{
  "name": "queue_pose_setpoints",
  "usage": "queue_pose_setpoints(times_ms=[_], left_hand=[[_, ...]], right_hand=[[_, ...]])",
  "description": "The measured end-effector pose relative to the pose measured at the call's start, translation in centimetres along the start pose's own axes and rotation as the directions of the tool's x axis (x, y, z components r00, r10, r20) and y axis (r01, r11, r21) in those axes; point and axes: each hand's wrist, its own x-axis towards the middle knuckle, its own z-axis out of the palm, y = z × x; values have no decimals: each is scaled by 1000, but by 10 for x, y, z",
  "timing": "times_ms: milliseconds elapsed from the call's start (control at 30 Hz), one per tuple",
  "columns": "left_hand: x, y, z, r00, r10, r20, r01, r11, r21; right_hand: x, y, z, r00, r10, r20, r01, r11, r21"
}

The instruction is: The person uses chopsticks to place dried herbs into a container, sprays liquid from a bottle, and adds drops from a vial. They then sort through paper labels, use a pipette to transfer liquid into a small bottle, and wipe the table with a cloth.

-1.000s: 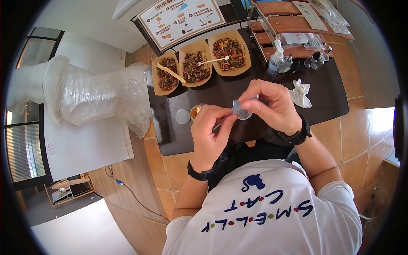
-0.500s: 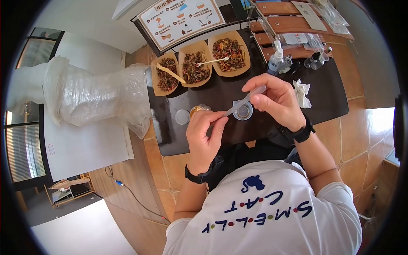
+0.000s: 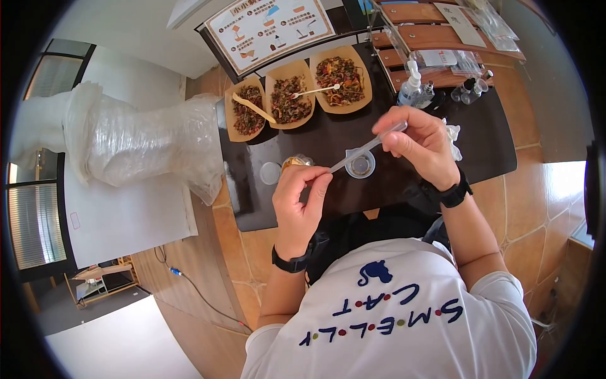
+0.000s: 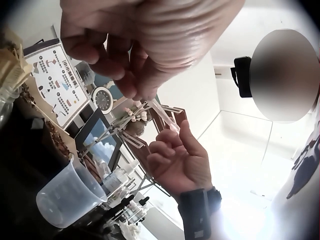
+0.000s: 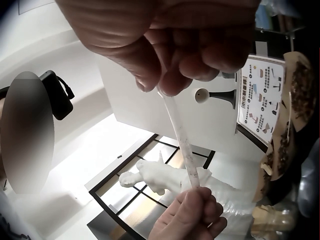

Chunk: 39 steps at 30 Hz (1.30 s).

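A slim translucent plastic pipette [image 3: 366,149] is stretched between the two hands, above the table. The left hand [image 3: 298,201] pinches its thin end between thumb and forefinger. At the other end, the right hand [image 3: 421,146] pinches the wider part with thumb and fingers. In the right wrist view, small specks mark the pipette's tube [image 5: 182,140]. Just below it stands a small clear measuring cup [image 3: 360,165], seen from the side in the left wrist view as a frosted cup [image 4: 69,196]. A container with orange contents [image 3: 297,162] is partly hidden behind the left hand.
Three paper trays [image 3: 344,108] of dried mixture stand at the back of the dark table [image 3: 252,208], with a sign [image 3: 268,31] behind. A round white lid [image 3: 270,173] lies left. At right are a pump bottle [image 3: 410,88], small bottles [image 3: 470,91] and crumpled tissue [image 3: 452,136].
The hands have moved apart, the right one up and right, the left one slightly left. More of the pipette shows between them, and the cup is uncovered.
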Motion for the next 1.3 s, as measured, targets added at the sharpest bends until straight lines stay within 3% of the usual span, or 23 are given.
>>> queue_pose_setpoints(times_ms=[167, 267, 333, 467, 567, 600, 667, 733, 833, 933, 1000, 1100, 1133, 1233, 1300], left_hand=[[-1, -3, 0, 997, 80, -4, -80, 996, 38], [-1, -2, 1, 997, 76, -14, -76, 997, 31], [-3, -3, 0, 994, -96, -57, 92, 994, -63], [-8, -16, 1, 994, -101, -38, 100, 995, -21], [-7, -11, 16, 978, -147, 151, 133, 986, 97], [-8, -13, 21, 978, -146, 151, 133, 986, 96], [-7, -16, 32, 977, -10, 214, -19, 990, 137], [-7, -23, 38, 969, -29, 247, -7, 990, 144], [-2, -33, 45, 968, 34, 249, -81, 981, 179], [-1, -37, 49, 958, 29, 286, -85, 979, 186], [0, -36, 51, 950, 23, 311, -77, 984, 162], [0, -42, 52, 950, 46, 308, -103, 980, 170], [1, -41, 54, 945, 74, 317, -122, 984, 133], [0, -39, 50, 948, 68, 311, -135, 971, 198], [-1, -38, 46, 969, -9, 248, -35, 984, 172]], right_hand=[[0, 10, -12, 996, -34, 86, 37, 998, -42], [2, 2, -10, 997, -59, 42, 61, 997, -39], [1, -9, -17, 998, -35, -60, 29, 995, -93], [2, -6, -37, 992, -124, -20, 101, 878, -467], [0, -2, -26, 1000, -25, -13, 13, 835, -551], [0, 0, -24, 1000, -26, -13, 14, 834, -551], [-1, 5, -19, 999, 30, 27, -7, 797, -604], [-2, 11, -16, 999, 4, 32, 16, 805, -593], [-4, 22, -19, 996, 77, 52, -35, 833, -552], [-7, 17, -19, 995, 98, 30, -58, 778, -626], [-10, 14, -23, 1000, -4, 18, 17, 579, -815], [-16, 1, -27, 997, -38, -61, -29, 563, -826], [-18, -4, -32, 993, -104, -57, 19, 612, -791], [-25, -13, -53, 971, -203, -127, 22, 601, -799], [-25, -14, -69, 920, -258, -294, -55, 658, -751]])
